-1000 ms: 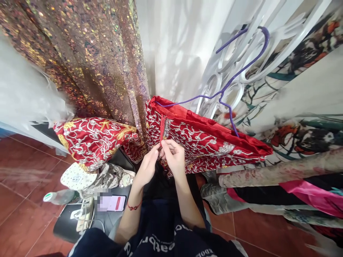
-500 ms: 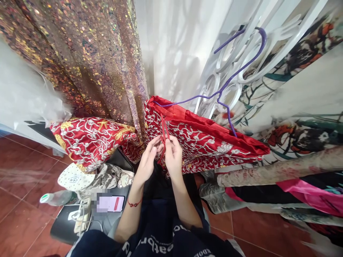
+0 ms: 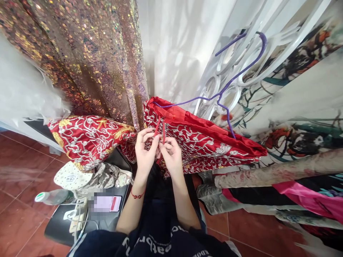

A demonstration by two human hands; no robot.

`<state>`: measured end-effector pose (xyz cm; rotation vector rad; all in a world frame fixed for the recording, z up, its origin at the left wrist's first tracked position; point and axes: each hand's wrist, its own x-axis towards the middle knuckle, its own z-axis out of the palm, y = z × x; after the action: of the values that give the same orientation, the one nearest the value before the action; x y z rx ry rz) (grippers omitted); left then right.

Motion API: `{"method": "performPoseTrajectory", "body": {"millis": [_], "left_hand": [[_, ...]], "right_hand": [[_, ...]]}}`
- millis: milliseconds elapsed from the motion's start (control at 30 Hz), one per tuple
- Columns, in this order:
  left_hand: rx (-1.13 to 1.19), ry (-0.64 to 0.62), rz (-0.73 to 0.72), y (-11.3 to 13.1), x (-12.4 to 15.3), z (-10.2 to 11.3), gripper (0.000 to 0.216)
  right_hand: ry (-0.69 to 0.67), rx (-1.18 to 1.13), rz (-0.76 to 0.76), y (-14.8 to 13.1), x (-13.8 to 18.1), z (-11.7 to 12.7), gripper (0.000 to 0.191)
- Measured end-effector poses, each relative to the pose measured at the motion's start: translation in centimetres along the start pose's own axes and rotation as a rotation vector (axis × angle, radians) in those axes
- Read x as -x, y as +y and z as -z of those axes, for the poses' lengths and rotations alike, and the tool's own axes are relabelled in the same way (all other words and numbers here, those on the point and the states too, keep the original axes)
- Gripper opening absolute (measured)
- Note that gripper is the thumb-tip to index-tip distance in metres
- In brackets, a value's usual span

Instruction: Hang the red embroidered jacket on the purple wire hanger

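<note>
A red skirt (image 3: pixel 198 139) with silver and gold embroidery hangs by its red satin waistband from a purple hanger (image 3: pixel 220 93). Two thin red ties (image 3: pixel 163 130) come down from the waistband. My left hand (image 3: pixel 147 150) pinches one tie between thumb and fingers. The other tie is pinched in my right hand (image 3: pixel 171 155), close beside the left. The lower ends of the ties are partly hidden by my fingers. Left of my hands lies another part of red embroidered cloth (image 3: pixel 88 139) with gold trim.
A sequined drape (image 3: pixel 102 53) hangs at the upper left. White scrollwork (image 3: pixel 238 76) holds the hanger. Lower left are a patterned cap (image 3: pixel 71 176), a clear bottle (image 3: pixel 52 197) and a phone (image 3: pixel 107 203). Folded cloths (image 3: pixel 268 171) are at the right.
My hands have moved slightly apart at the fingertips. The ties, crossed before, now run separately, one to each hand. The camera view has shifted slightly.
</note>
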<state>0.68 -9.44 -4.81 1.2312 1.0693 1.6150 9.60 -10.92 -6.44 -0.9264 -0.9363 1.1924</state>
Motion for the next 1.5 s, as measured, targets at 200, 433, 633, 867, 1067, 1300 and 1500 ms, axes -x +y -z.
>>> {"method": "performPoseTrajectory", "body": {"millis": [200, 433, 633, 867, 1067, 1300, 1500], "left_hand": [[-0.067, -0.095, -0.054, 0.5, 0.2, 0.8, 0.031], [-0.291, -0.21, -0.109, 0.2, 0.0, 1.6, 0.033], [-0.182, -0.122, 0.004, 0.3, -0.2, 1.0, 0.019], [-0.013, -0.178, -0.019, 0.6, -0.2, 1.4, 0.024], [0.057, -0.109, 0.046, 0.9, 0.1, 0.9, 0.025], [0.102, -0.129, 0.075, 0.6, 0.0, 1.1, 0.041], [0.267, -0.279, 0.079, -0.1, -0.1, 1.2, 0.084]], "right_hand": [[-0.002, 0.0, -0.014, 0.4, 0.0, -0.2, 0.032], [-0.012, 0.016, 0.042, 0.3, 0.3, 0.0, 0.027], [-0.043, 0.024, 0.03, 0.0, 0.6, 0.0, 0.024], [-0.068, 0.051, 0.046, 0.6, 0.7, 0.0, 0.018], [-0.04, 0.077, 0.065, 0.4, 0.5, 0.3, 0.017], [-0.051, 0.086, 0.057, 0.3, 0.5, 0.4, 0.017], [-0.009, 0.096, 0.068, 0.3, 0.4, 0.7, 0.019]]}}
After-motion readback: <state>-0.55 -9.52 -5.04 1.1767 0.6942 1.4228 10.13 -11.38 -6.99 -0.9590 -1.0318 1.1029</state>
